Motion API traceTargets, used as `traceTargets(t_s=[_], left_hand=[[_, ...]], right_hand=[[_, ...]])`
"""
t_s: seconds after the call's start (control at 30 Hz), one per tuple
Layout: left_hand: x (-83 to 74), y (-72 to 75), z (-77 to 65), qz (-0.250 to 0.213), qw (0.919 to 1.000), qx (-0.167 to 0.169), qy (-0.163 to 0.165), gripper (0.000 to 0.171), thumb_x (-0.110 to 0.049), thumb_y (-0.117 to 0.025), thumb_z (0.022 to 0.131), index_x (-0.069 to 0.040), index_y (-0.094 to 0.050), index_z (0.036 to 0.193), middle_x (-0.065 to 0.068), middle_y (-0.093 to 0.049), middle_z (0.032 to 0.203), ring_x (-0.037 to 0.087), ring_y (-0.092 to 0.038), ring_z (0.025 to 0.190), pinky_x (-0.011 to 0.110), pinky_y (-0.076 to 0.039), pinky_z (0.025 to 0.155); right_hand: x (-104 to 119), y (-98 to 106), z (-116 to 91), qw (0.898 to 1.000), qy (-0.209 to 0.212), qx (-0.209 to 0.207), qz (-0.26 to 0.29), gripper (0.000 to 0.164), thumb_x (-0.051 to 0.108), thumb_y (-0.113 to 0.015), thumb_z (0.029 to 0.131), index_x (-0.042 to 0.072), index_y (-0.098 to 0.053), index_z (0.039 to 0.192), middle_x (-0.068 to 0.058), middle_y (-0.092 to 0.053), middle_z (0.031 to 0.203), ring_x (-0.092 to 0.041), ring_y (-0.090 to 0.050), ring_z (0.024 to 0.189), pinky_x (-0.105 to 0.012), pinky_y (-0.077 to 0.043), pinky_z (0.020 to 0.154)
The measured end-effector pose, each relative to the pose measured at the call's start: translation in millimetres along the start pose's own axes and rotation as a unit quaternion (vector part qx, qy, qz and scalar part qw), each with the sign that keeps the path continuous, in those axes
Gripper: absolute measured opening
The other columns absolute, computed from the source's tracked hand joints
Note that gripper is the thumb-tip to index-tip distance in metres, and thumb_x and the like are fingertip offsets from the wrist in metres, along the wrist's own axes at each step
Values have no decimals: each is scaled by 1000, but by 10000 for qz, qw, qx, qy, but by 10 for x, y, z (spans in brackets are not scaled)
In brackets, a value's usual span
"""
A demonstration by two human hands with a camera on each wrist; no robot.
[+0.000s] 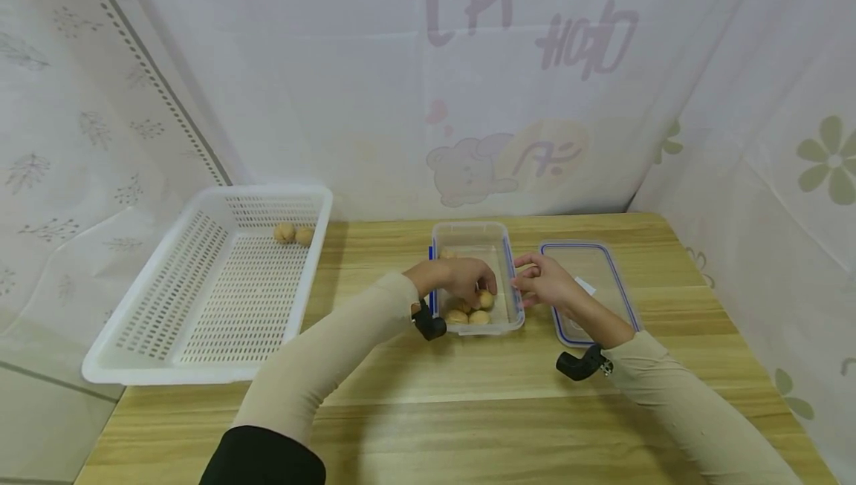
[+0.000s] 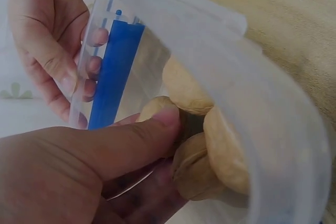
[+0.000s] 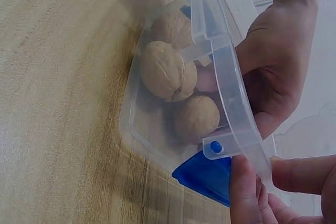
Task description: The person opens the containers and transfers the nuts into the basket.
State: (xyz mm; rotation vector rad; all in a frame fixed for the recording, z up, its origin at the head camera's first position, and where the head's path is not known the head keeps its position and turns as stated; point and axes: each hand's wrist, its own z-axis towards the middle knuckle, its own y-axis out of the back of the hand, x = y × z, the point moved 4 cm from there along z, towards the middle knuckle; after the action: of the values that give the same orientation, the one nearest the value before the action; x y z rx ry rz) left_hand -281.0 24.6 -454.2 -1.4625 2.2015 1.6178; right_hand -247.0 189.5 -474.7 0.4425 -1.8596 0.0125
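A clear plastic food box (image 1: 491,330) with blue side clips stands on the table, several walnuts (image 1: 458,317) at its near end. My left hand (image 1: 467,277) reaches down into it and pinches a walnut (image 2: 152,108) between thumb and fingers, low among the others. At the box's right side, my right hand (image 1: 545,283) pinches the rim, its thumb outside and fingertips by the blue clip (image 3: 207,174). Through the clear wall in the right wrist view, walnuts (image 3: 197,119) show close to the left fingers.
A large white slotted basket (image 1: 314,277) stands at the left, two walnuts (image 1: 284,232) at its far right corner. The box's clear lid (image 1: 611,284) with a blue seal lies flat on the table to the right. A printed cloth (image 1: 374,114) hangs behind the table.
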Motion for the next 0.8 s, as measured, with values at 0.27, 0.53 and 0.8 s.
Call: traceTargets(t_s=[0.27, 0.53, 0.8], left_hand=[[-9, -13, 5, -22, 9999, -170, 1, 32, -2, -72, 94, -1, -68, 126, 9, -69, 119, 20, -61, 112, 27, -50, 98], [-5, -17, 15, -40, 9996, -258, -71, 33, -1, -68, 97, 1, -66, 130, 12, -67, 128, 24, -60, 122, 29, -48, 104], [8, 64, -12, 116, 9983, -471, -322, 33, 2, -66, 96, 2, -67, 129, 13, -67, 129, 25, -62, 119, 29, -51, 101]], right_hand=[[-10, 6, 11, 10000, -16, -14, -19, 44, 1, -59, 101, -8, -40, 140, -11, -58, 100, -22, -61, 86, -31, -61, 68], [-6, 5, 3, 10000, -28, -13, -8, 44, 0, -59, 101, -8, -40, 140, -12, -59, 102, -23, -61, 87, -31, -62, 68], [-10, 5, 14, 10000, -12, -8, -23, 44, 0, -59, 101, -9, -40, 141, -17, -60, 105, -22, -62, 87, -32, -62, 68]])
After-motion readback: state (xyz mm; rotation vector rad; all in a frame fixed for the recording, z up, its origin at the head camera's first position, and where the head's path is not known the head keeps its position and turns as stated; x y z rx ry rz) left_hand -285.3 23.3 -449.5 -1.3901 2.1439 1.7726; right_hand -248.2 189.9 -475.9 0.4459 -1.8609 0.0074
